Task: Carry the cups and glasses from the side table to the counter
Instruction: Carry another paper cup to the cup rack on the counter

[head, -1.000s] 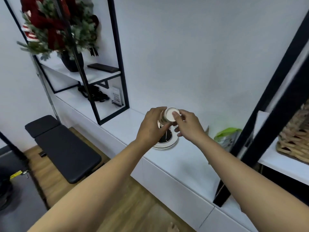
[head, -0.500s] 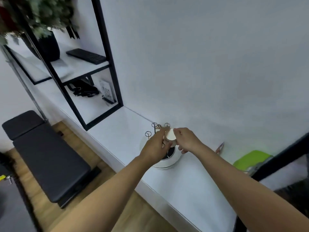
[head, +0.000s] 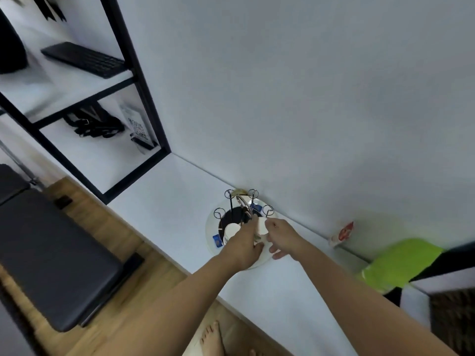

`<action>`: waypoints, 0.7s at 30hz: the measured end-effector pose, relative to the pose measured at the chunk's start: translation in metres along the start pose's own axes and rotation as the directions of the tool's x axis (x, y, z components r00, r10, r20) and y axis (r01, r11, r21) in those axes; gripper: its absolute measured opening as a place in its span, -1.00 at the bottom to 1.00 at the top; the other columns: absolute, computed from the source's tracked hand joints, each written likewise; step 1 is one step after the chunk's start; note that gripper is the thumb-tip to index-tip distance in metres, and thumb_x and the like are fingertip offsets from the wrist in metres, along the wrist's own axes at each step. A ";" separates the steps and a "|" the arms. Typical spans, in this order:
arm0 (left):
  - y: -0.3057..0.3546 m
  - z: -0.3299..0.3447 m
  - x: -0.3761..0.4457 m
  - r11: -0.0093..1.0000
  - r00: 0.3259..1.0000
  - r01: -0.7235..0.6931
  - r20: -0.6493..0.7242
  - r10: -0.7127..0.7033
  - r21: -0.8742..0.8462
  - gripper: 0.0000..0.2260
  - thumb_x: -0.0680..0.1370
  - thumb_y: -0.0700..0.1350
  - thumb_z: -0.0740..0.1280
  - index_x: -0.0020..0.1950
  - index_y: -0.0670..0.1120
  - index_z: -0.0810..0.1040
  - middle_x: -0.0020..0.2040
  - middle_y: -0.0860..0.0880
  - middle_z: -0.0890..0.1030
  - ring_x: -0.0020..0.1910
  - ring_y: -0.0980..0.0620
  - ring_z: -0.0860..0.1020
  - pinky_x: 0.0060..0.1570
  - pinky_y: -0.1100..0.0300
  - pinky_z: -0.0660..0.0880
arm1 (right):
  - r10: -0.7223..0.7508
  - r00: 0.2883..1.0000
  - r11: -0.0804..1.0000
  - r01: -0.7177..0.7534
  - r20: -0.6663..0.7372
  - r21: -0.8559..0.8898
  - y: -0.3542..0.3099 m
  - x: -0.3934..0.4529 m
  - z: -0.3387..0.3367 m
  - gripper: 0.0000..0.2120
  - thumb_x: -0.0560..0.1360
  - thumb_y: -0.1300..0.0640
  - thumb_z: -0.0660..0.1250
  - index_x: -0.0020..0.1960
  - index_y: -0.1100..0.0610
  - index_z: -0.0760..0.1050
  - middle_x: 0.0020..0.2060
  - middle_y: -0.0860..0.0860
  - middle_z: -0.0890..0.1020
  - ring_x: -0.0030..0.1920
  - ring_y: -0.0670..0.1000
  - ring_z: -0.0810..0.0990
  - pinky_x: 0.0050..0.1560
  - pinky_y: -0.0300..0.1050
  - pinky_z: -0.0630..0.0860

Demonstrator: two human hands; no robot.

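White counter (head: 164, 201) carried a round cup rack (head: 213, 249) at its back edge by the wall. Left hand (head: 244, 246) and right hand (head: 281, 237) together pinched a small white cup (head: 261, 225) over the rack; second cup (head: 231, 229) sat beside. Wire pegs (head: 219, 214) might snag it, tipping the rack.

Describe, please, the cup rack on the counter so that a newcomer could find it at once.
Follow the long white counter along the grey wall to where both hands meet, right of the black shelf frame. There stands the cup rack: a round white tray with a dark centre and upright wire prongs ending in small loops. Nothing else on the counter has such prongs; the green bag and red packet lie further right.
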State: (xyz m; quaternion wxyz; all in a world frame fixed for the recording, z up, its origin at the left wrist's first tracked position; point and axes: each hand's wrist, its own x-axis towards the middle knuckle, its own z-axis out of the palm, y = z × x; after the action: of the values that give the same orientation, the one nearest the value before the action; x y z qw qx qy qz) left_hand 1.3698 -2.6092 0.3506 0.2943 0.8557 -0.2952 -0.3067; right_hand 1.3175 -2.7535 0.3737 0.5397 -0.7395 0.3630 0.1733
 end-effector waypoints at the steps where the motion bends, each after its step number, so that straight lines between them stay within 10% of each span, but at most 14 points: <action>1: -0.001 0.002 0.004 1.000 1.000 0.010 0.021 -0.010 0.004 -0.32 0.66 -0.05 0.28 0.68 -0.07 -0.02 0.62 -0.07 0.21 0.55 -0.06 0.29 0.37 0.26 0.21 | 0.016 1.000 1.000 -0.016 0.016 -0.007 0.002 0.003 0.002 -0.64 0.66 -0.02 0.03 0.31 0.06 0.46 -0.03 0.15 0.58 -0.25 0.11 0.58 -0.20 0.10 0.69; 8: -0.005 0.007 0.021 0.995 0.991 0.095 0.095 -0.093 -0.019 -0.39 0.68 -0.14 0.22 0.66 -0.16 0.01 0.58 -0.18 0.28 0.51 -0.15 0.34 0.40 0.12 0.29 | 0.067 0.996 0.996 -0.064 0.062 -0.057 0.011 0.015 0.009 -0.50 0.67 0.06 0.07 0.61 0.01 0.15 0.21 0.18 0.54 -0.08 0.16 0.63 -0.06 0.16 0.68; 15: 0.005 -0.005 0.021 0.991 0.988 0.117 0.088 -0.123 0.067 -0.38 0.67 -0.09 0.25 0.66 -0.12 0.04 0.58 -0.18 0.32 0.53 -0.15 0.32 0.42 0.07 0.29 | 0.020 0.999 0.976 -0.012 0.038 -0.218 0.007 0.010 -0.003 -0.54 0.62 -0.02 0.15 0.49 0.05 0.30 0.10 0.13 0.61 -0.17 0.08 0.64 -0.20 0.06 0.68; 21: 0.049 -0.052 0.013 0.981 0.997 0.071 -0.032 -0.066 0.180 -0.63 0.65 -0.06 0.24 0.45 -0.06 0.40 0.29 -0.13 0.59 0.24 -0.14 0.56 0.05 0.12 0.44 | -0.125 0.992 0.952 0.115 -0.019 -0.282 -0.037 -0.007 -0.039 -0.69 0.59 -0.05 0.21 0.13 0.15 0.56 -0.06 0.12 0.67 -0.35 0.04 0.56 -0.31 -0.10 0.57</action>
State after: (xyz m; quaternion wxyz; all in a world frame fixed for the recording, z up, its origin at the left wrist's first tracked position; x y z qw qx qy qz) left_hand 1.3985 -2.6332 0.4125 0.2085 0.8924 -0.2883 -0.2776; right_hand 1.3340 -2.7815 0.4176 0.4323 -0.8322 0.2990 0.1764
